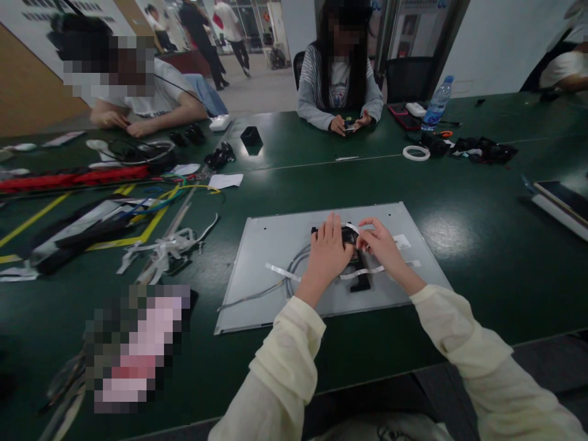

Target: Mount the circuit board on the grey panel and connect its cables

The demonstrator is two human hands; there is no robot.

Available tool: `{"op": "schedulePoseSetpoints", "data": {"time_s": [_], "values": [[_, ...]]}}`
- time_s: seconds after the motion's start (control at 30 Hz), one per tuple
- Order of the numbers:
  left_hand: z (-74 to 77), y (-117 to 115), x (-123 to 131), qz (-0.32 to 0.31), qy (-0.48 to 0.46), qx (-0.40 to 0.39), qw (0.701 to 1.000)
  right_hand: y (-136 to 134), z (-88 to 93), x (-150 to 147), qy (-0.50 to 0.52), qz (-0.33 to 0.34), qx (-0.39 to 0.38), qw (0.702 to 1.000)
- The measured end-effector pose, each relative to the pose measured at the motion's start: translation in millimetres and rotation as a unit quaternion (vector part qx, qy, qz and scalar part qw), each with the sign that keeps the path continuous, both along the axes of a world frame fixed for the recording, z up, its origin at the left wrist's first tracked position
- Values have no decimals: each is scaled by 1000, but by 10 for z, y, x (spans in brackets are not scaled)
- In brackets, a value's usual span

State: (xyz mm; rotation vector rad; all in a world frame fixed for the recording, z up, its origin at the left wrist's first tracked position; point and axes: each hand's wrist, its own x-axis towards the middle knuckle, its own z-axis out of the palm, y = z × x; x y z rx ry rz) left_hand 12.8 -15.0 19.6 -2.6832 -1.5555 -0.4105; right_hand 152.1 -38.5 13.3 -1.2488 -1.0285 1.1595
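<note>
A light grey flat panel (257, 245) lies on the table in front of me. On it rests a black device (361, 283), partly covered by my hands, with a grey cable (250, 299) running out to the left. My left hand (327, 252) is laid over the device, fingers stretched out and pressing down. Beside it, my right hand (382, 248) has thumb and fingertips pinched on a white tape strip (351, 227) at the device's upper edge. Another white strip (282, 271) crosses the cable, and one more crosses the device's lower part.
To the left lie a tangle of white strips (169, 248), a blurred-out phone-like object (147, 343) and a black pouch (82, 229). Across the table sit two people; one holds a small part (350, 125). A tape roll (416, 153) and a water bottle (438, 104) stand far right.
</note>
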Motion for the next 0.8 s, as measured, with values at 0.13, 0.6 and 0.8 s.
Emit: {"op": "schedulePoseSetpoints", "data": {"time_s": [0.13, 0.6, 0.8], "values": [[8, -17, 1, -12, 19, -3, 1000, 8, -98, 36, -34, -16, -28, 999], [11, -15, 7, -23, 19, -13, 999, -49, -86, 101, -297, -42, -25, 953], [-21, -8, -2, -29, 16, -6, 999, -92, -24, 10, -524, -40, -43, 850]]}}
